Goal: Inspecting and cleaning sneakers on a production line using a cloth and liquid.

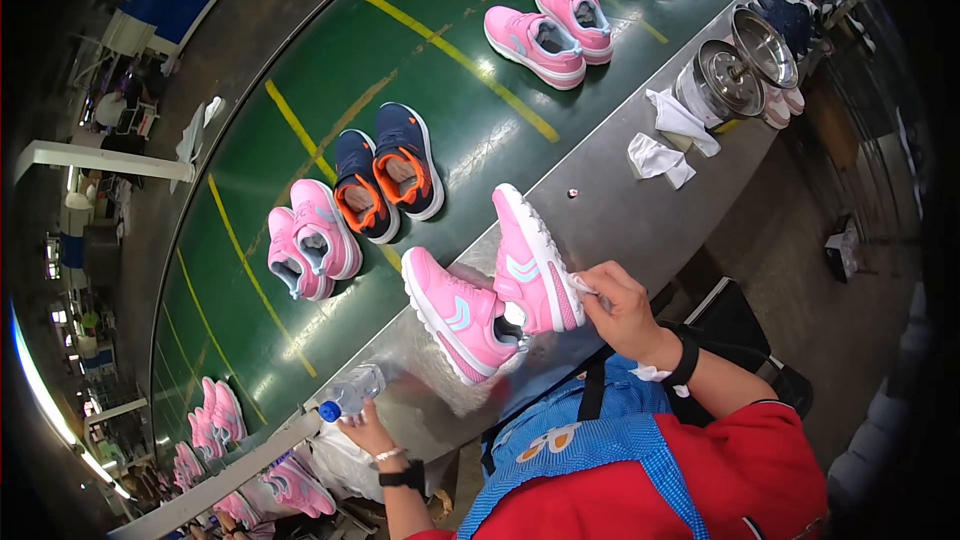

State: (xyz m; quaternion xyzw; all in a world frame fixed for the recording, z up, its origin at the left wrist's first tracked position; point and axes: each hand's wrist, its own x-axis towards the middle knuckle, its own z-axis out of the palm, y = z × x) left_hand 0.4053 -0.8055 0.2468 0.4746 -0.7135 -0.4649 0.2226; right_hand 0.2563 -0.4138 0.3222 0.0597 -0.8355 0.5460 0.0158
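Observation:
A pair of pink sneakers lies on the metal ledge: the left shoe [452, 312] and the right shoe [532, 265], both with white soles and pale blue marks. At the heel of the right shoe, my right hand [622, 312] pinches a small piece of white cloth [578, 283] against the sole edge. My left hand [368, 430] is closed around the lower side of a clear plastic bottle [358, 387] with a blue cap, left of the shoes. Part of its grip is hidden by the bottle.
On the green belt [450, 120] stand navy-orange sneakers [390, 170], pink sneakers [315, 240] and another pink pair [550, 35]. White cloths [660, 155] and a metal pot [720, 80] with an open lid occupy the ledge's far right. A metal bar [220, 480] crosses at lower left.

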